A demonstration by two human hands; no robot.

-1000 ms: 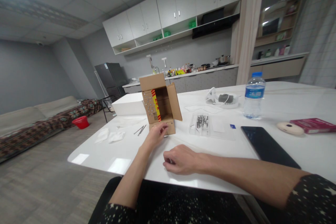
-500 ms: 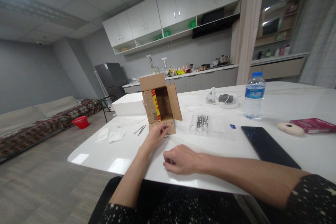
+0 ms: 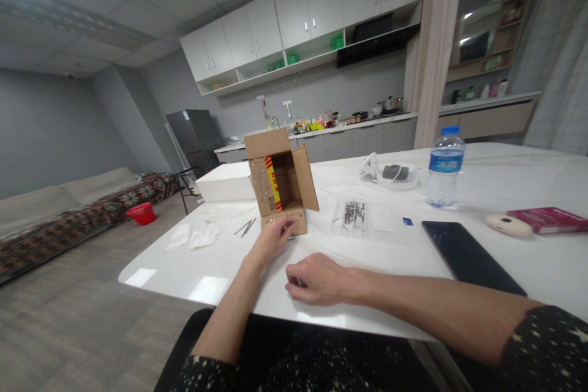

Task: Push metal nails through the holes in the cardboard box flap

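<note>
A brown cardboard box (image 3: 263, 187) stands with its flaps spread, a yellow and red strip down its side flap and small shiny dots on it. My left hand (image 3: 274, 234) rests at the box's lower flap (image 3: 299, 223), which carries a row of small dots. Its fingers are bent together, and whatever is between them is hidden. Nearer to me, my right hand (image 3: 316, 280) lies on the table, curled into a loose fist with nothing visible in it. A clear compartment case (image 3: 337, 231) with small metal pieces sits to the right, apart from both hands.
Thin metal tools (image 3: 248, 228) and white tissues (image 3: 203, 239) lie to the left, before a white box (image 3: 225, 182). Rightward are a water bottle (image 3: 444, 174), a black tablet (image 3: 468, 257), a beige oval object (image 3: 508, 226), a magenta box (image 3: 551, 220) and a white corded device (image 3: 397, 176).
</note>
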